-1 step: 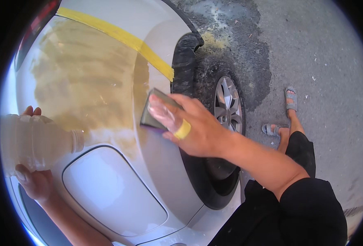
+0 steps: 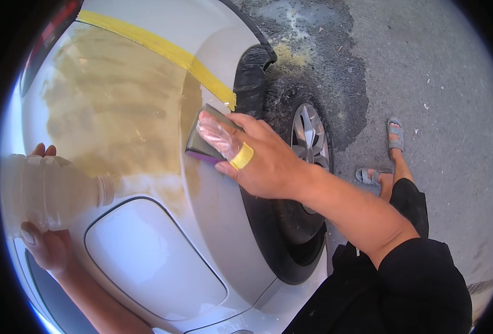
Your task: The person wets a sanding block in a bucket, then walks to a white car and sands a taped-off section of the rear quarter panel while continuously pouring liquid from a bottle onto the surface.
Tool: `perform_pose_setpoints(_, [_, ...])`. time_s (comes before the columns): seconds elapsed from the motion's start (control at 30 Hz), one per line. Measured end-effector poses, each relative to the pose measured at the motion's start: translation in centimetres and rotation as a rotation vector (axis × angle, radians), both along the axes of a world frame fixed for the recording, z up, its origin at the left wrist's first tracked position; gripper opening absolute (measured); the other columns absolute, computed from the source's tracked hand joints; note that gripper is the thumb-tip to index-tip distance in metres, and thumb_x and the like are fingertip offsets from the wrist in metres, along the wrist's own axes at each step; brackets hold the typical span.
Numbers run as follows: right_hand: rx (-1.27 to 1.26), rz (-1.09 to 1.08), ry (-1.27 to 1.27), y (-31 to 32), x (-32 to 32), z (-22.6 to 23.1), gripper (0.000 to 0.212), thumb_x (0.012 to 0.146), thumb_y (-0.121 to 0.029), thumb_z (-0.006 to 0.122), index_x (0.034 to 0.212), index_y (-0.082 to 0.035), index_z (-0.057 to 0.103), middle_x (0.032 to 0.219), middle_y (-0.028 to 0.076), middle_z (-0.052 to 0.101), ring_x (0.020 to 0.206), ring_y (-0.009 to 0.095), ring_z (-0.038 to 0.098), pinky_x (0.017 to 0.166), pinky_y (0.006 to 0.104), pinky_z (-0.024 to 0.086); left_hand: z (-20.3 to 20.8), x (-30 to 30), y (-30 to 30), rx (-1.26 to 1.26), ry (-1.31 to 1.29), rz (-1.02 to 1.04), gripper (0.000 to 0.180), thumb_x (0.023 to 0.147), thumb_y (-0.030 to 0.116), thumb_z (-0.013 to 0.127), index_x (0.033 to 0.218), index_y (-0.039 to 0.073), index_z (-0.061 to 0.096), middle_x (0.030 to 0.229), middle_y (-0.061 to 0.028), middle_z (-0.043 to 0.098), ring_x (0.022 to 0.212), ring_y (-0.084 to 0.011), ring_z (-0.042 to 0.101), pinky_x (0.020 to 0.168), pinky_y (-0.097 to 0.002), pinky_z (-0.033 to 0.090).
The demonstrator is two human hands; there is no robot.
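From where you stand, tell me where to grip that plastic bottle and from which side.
Grip the plastic bottle around its wide ribbed body, coming from its far left side as the left hand does now. It lies sideways, its narrow neck pointing right toward the car panel, so the neck probably offers less hold.

The right hand [image 2: 268, 164] covers most of a dark sanding block [image 2: 202, 146], so only its near end and a purple lower edge show; the fingertips on it blur behind a clear wrap. The plastic bottle [image 2: 51, 192] is overexposed and washed out, its contents impossible to tell, and it hides the palm of the left hand [image 2: 46, 245]; only two fingertips above it and a thumb below are visible. The car body panel [image 2: 146, 111] runs out of the round picture at the top and left. The wheel [image 2: 307, 145] is partly hidden behind the right forearm. The person's two sandalled feet [image 2: 394, 136] are small and partly covered by dark clothing.
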State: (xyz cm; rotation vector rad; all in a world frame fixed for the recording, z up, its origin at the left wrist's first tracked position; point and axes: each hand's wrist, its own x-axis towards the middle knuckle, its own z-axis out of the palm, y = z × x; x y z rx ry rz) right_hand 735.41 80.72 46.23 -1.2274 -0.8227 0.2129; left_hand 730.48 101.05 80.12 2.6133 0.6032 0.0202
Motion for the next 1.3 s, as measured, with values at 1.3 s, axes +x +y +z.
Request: perform_pose_setpoints(1.3, [0.053,0.129,-0.010,-0.5,-2.3,-1.6,0.074,0.073,-0.005,0.081,0.140,-0.010,0.051,0.153,0.011,0.049,0.128,0.043,0.053,0.099,0.0503,0.047,-2.0,-2.0,-1.3,0.274,-0.178,0.127,0.125,0.076,0.091,0.048,0.153,-0.005,0.027,0.156,-0.0273,0.033,0.145,-0.0410,0.037,0.115,-0.0519,0.040])
